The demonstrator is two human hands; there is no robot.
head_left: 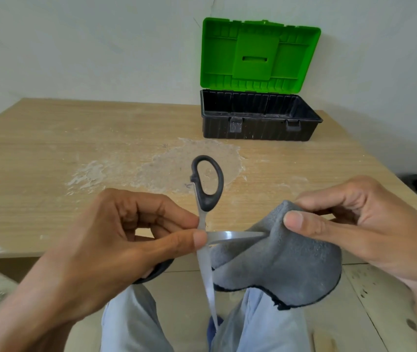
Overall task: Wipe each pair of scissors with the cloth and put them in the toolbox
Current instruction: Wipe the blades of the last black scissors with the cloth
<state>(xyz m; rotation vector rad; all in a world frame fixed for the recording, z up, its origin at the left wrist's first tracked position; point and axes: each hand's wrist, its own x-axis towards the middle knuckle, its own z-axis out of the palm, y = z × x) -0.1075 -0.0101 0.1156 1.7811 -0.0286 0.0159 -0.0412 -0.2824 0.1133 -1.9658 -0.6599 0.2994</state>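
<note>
A person is sitting at a pale wooden table (50,148), looking down at both bare hands, which are hovering over the near edge, above light blue trousers (131,321).

The left hand (126,237) is gripping a pair of black-handled scissors (202,221), with thumb and fingers curling in and pinching the metal near the pivot. The scissors are spread wide open in the air. One black handle loop (219,179) is pointing up and away, while the other loop (156,271) is peeking out from under the left palm. One steel blade (238,235) is pointing right, its tip touching the cloth; the other blade (208,283) is pointing down between the knees.

The right hand (370,224) is pinching a grey cloth (278,265), thumb pressing on top and fingers curling behind. The cloth is draping down from that grip, just right of the scissors, showing a dark stitched edge along the bottom.

The toolbox (260,128) is sitting at the far right of the table, well apart from the hands, against a white wall. Its black base is standing open, with the green lid (258,54) raised upright behind it.

A worn, whitish patch (189,161) is showing on the tabletop between the toolbox and the hands
</note>
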